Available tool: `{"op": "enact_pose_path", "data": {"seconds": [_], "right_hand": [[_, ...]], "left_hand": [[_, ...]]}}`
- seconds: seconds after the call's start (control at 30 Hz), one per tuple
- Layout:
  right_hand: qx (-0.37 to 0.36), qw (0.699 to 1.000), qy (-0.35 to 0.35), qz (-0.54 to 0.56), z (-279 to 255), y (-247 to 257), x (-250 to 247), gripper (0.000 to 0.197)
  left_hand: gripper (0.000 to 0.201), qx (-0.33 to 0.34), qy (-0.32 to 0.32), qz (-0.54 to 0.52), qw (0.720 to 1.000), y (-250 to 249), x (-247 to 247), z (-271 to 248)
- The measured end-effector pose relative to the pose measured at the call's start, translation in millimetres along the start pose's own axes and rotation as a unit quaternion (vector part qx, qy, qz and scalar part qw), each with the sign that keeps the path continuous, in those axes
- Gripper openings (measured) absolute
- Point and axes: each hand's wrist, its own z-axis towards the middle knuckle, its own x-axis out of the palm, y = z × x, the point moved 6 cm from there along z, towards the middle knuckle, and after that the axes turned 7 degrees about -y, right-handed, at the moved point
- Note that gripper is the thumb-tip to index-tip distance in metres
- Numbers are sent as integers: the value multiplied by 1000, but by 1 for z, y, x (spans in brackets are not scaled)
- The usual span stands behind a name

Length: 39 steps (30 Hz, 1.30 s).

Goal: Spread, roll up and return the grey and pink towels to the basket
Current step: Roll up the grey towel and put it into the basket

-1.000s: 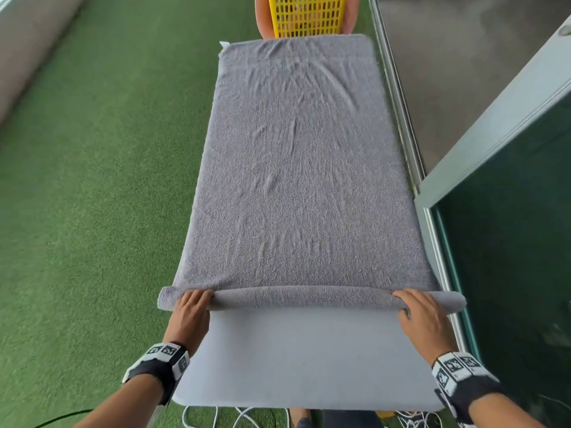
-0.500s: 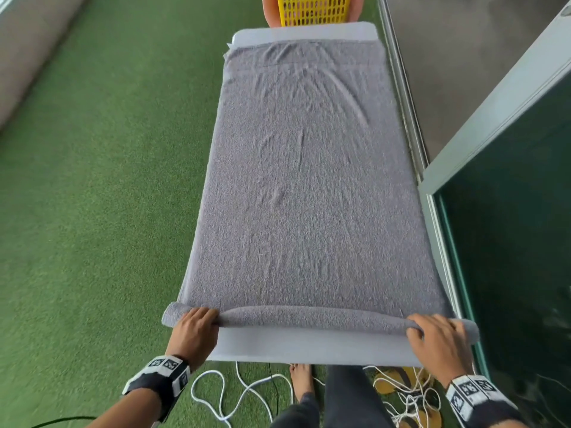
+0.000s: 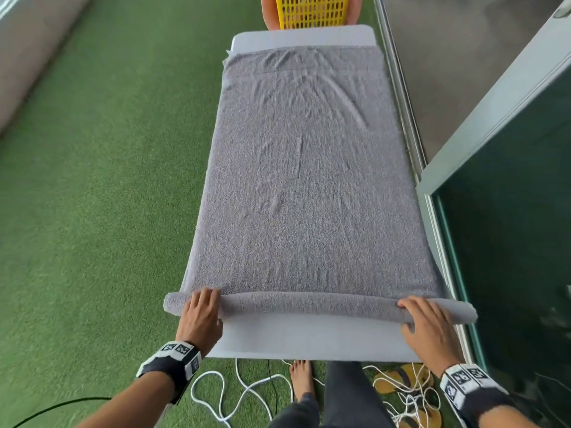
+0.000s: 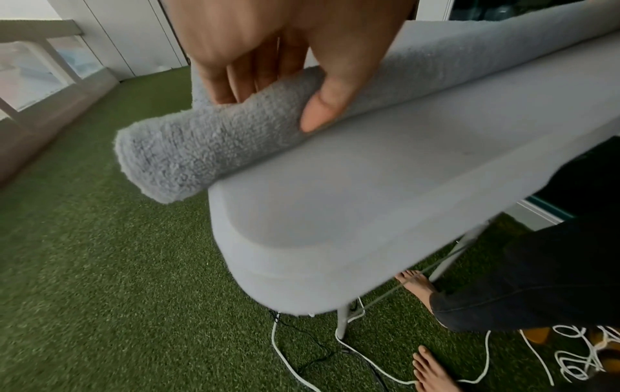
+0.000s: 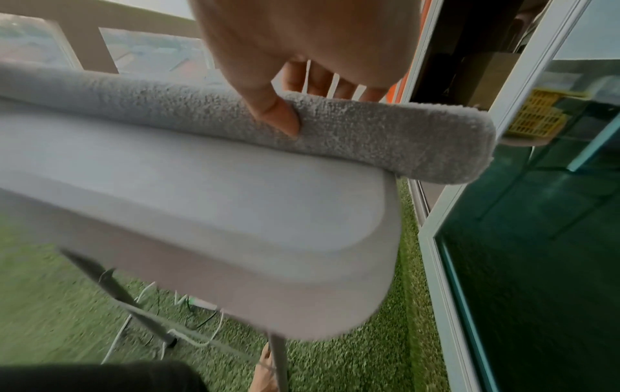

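Observation:
The grey towel lies spread along the white table, its near end turned into a thin roll that overhangs both table sides. My left hand grips the roll's left end, fingers over the top, thumb on the near side. My right hand grips the roll's right end the same way. The yellow basket stands beyond the table's far end. No pink towel is in view.
Green artificial turf lies to the left. A glass sliding door and its metal track run close along the table's right side. White cables and sandals lie on the ground by my bare feet.
The roll is slightly thicker and the towel's far edge has drawn back, baring the table's far end. Both hands stay on the roll's ends.

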Motion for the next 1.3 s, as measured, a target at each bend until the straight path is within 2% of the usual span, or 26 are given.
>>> {"op": "enact_pose_path", "data": {"seconds": [0.07, 0.13, 0.17, 0.3, 0.33, 0.4, 0.5, 0.57, 0.7, 0.8, 0.87, 0.97, 1.03, 1.17, 1.3], "right_hand": [[4, 1000, 3, 6, 11, -3, 0, 37], [3, 1000, -5, 15, 26, -4, -5, 27], [4, 1000, -8, 30, 35, -4, -8, 28], [16, 996, -53, 70, 54, -5, -15, 40], [12, 996, -41, 73, 52, -3, -12, 45], [-3, 998, 7, 66, 40, -1, 2, 52], [-18, 999, 33, 22, 31, -1, 10, 64], [1, 999, 47, -3, 42, 0, 4, 62], [8, 996, 86, -27, 81, 3, -11, 37], [6, 999, 31, -5, 107, -3, -23, 35], [2, 1000, 30, 9, 114, -3, -21, 42], [-2, 994, 113, -13, 107, -2, -2, 52], [7, 994, 104, -19, 101, -2, 0, 56], [39, 997, 68, -12, 71, 3, -3, 50], [48, 998, 42, 4, 32, 6, -6, 48]], "left_hand": [[39, 6, 12, -14, 1000, 3, 1, 3], [9, 27, -23, -26, 999, 2, -3, 9], [8, 25, -33, -38, 998, 4, -6, 13], [63, 11, -46, -32, 998, 19, -1, 27], [65, 8, -42, -25, 999, 21, 3, 26], [58, 22, -28, -34, 999, 20, 14, 18], [72, 32, -14, -20, 999, 17, 14, 14], [64, 17, -8, -6, 1000, 15, 7, 25], [22, 14, 1, 41, 999, 9, -16, 62], [49, -11, -22, 5, 1000, 11, -28, 86], [53, -11, -22, -32, 999, 11, -29, 91], [53, 23, 26, -20, 999, 9, -19, 87], [45, 11, 29, -28, 999, 9, -16, 82], [19, -3, 9, -42, 999, -1, -14, 53], [27, 21, -5, -62, 998, -3, -5, 7]]}}
